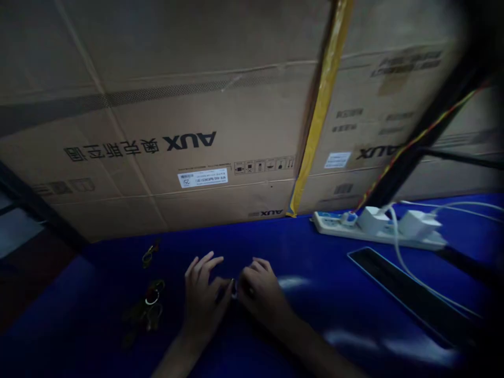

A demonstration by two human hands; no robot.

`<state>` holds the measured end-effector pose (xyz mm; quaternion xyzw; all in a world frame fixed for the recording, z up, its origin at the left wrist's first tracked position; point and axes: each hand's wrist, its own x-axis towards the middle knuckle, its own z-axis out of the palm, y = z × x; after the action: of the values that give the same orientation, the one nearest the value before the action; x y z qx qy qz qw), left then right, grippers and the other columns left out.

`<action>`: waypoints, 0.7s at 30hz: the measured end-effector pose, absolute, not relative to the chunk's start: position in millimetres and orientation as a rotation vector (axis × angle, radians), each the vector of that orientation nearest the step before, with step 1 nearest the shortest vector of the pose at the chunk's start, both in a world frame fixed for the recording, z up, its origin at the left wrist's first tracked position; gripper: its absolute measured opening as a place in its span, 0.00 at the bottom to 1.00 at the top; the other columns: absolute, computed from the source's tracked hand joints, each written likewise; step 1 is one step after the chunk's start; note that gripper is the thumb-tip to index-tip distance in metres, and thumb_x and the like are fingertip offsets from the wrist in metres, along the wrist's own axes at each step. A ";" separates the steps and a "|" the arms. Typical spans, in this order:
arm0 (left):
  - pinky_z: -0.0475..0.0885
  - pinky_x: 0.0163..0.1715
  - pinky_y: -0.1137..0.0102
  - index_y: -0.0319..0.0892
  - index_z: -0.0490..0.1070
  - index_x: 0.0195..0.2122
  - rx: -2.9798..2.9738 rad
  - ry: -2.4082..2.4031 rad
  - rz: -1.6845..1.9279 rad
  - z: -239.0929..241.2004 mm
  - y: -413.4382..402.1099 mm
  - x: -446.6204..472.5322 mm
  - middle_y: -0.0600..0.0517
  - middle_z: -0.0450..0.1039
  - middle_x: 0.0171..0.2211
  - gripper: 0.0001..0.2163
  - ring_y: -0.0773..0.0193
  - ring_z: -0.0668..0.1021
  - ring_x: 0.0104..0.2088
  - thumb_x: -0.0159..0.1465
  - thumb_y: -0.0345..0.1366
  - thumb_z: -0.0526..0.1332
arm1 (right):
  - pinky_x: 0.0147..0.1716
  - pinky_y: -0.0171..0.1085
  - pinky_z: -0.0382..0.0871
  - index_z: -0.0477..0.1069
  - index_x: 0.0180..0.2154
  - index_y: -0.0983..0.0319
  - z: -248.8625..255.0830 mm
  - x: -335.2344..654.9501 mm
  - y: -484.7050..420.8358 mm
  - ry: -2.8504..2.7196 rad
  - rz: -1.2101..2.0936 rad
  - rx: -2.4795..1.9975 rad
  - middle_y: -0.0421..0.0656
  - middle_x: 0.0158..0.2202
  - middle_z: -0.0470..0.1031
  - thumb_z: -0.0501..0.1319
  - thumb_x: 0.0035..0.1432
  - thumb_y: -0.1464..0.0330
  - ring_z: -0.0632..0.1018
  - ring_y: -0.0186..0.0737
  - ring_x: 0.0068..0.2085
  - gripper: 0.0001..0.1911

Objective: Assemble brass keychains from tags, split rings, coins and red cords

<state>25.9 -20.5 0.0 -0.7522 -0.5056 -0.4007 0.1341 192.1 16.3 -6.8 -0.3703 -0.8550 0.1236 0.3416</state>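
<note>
My left hand (203, 297) and my right hand (260, 291) meet over a blue table (315, 262). Between their thumbs and fingertips sits a small shiny item (234, 287), too small and dim to name. The left hand's outer fingers are spread upward while its thumb pinches inward. The right hand's fingers are curled down around the item. A small cluster of metal rings and clips (151, 304) lies just left of the left hand, with another clip (149, 255) farther back.
Large cardboard boxes (189, 142) printed "AUX" stand along the table's back, joined by yellow tape (318, 115). A white power strip (378, 228) with chargers and cables lies at right. A dark flat phone (409, 294) rests in front of it.
</note>
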 end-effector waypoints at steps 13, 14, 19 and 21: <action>0.60 0.55 0.48 0.44 0.73 0.30 -2.120 -1.540 -1.186 2.5 -16.4 15.2 0.48 0.71 0.48 0.04 0.50 0.68 0.55 0.61 0.31 0.62 | 0.44 0.41 0.64 0.71 0.40 0.59 21.7 235.3 34.9 -2.415 0.462 -1.012 0.44 0.41 0.73 0.56 0.60 0.71 0.73 0.43 0.43 0.08; 0.60 0.55 0.48 0.44 0.73 0.30 -2.123 -1.542 -1.185 2.5 -16.2 14.8 0.47 0.71 0.48 0.04 0.50 0.68 0.55 0.61 0.31 0.62 | 0.42 0.39 0.65 0.72 0.40 0.59 24.7 243.0 37.5 -2.459 0.502 -1.039 0.44 0.41 0.73 0.57 0.59 0.70 0.73 0.42 0.42 0.08; 0.60 0.55 0.48 0.44 0.73 0.30 -2.140 -1.529 -1.183 0.9 -15.8 15.0 0.47 0.71 0.48 0.04 0.51 0.68 0.56 0.62 0.31 0.61 | 0.35 0.35 0.64 0.74 0.37 0.58 23.6 260.3 45.1 -2.606 0.629 -1.117 0.41 0.34 0.74 0.61 0.54 0.71 0.74 0.39 0.35 0.08; 0.60 0.55 0.48 0.44 0.73 0.31 -2.140 -1.531 -1.188 0.2 -15.6 15.2 0.47 0.71 0.48 0.04 0.51 0.68 0.56 0.62 0.31 0.61 | 0.37 0.35 0.64 0.75 0.35 0.58 20.1 258.2 45.8 -2.612 0.611 -1.112 0.41 0.34 0.74 0.59 0.56 0.71 0.74 0.39 0.36 0.06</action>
<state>15.2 -15.6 0.2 -0.7352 -0.5261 -0.4082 0.1269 258.2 45.8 20.1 -0.3803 -0.8930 0.2091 0.1187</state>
